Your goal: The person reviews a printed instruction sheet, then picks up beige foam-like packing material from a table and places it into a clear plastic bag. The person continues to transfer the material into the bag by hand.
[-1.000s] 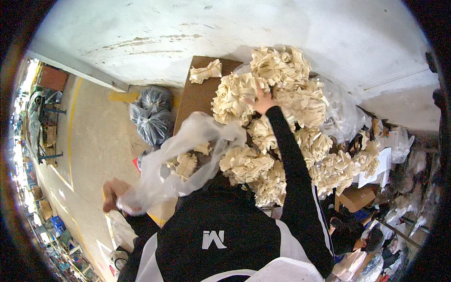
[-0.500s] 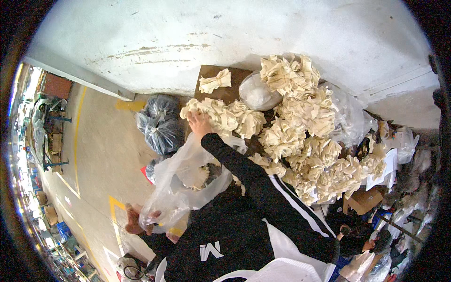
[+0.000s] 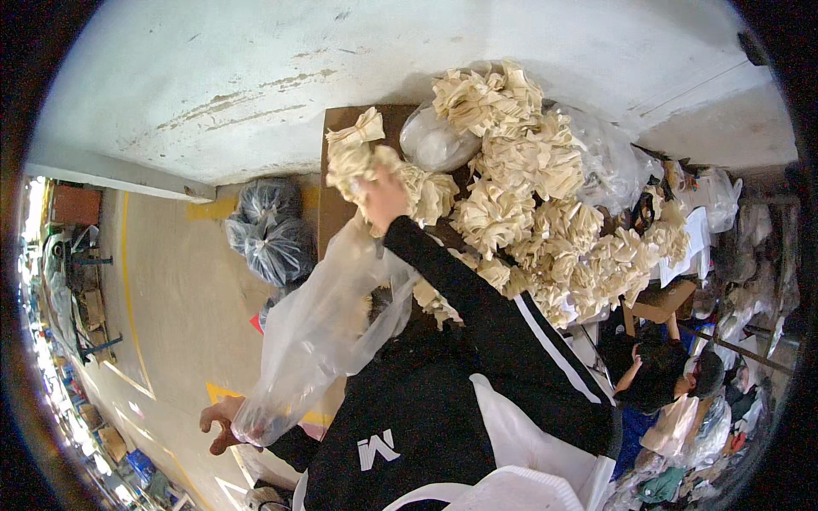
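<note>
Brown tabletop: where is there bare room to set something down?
The tabletop is bare between the tied bundle and the rounded plastic bag, plus a thin left-edge strip beside the bundle in the right hand. Its right side is crowded with heaped cream bundles.

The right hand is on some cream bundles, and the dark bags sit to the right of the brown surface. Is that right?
Not quite: the head view shows the dark bags to the left of the brown surface. The right hand is indeed on some cream bundles.
</note>
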`<state>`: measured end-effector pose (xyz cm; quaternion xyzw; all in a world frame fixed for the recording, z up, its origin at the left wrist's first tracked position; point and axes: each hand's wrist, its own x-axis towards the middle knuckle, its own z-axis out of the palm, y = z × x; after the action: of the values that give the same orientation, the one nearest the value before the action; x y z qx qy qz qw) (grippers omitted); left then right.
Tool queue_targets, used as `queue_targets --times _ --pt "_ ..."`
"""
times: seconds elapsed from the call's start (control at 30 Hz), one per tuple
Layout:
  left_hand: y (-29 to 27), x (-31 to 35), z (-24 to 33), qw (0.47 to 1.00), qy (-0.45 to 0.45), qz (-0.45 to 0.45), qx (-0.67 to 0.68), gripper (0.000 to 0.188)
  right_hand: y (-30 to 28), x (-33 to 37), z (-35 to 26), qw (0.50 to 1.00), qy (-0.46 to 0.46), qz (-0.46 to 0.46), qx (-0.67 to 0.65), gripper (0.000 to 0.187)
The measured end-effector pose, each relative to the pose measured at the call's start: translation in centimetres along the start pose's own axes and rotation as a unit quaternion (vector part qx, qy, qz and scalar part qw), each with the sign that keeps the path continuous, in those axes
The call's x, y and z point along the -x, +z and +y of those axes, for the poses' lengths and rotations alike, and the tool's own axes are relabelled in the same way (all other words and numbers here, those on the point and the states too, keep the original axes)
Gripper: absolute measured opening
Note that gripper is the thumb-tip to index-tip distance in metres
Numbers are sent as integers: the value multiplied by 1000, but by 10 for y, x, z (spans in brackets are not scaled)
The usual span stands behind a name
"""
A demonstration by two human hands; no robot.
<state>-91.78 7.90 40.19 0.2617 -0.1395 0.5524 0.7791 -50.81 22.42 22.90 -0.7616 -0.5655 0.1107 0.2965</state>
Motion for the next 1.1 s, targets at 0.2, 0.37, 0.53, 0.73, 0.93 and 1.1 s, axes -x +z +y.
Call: queue_targets --times 0.2,0.37,0.53,0.73,0.93,1.1 --pt "5 -40 -6 991 -112 -32 72 63 -77 -59 102 939 303 -163 6 63" --pt "20 -66 -37 992 -105 -28 -60 84 -64 -65 140 958 183 -220 31 64" --pt "16 -60 -37 959 -37 110 -258 95 -72 18 104 996 43 13 74 68" --pt "19 -51 -34 954 -25 122 -272 95 -108 113 145 951 188 -53 241 80" --pt "16 -49 -27 960 -25 111 -256 95 -92 140 179 906 376 122 151 105" --pt "15 -46 -26 965 -31 96 -243 95 -95 114 182 852 512 -29 106 107"
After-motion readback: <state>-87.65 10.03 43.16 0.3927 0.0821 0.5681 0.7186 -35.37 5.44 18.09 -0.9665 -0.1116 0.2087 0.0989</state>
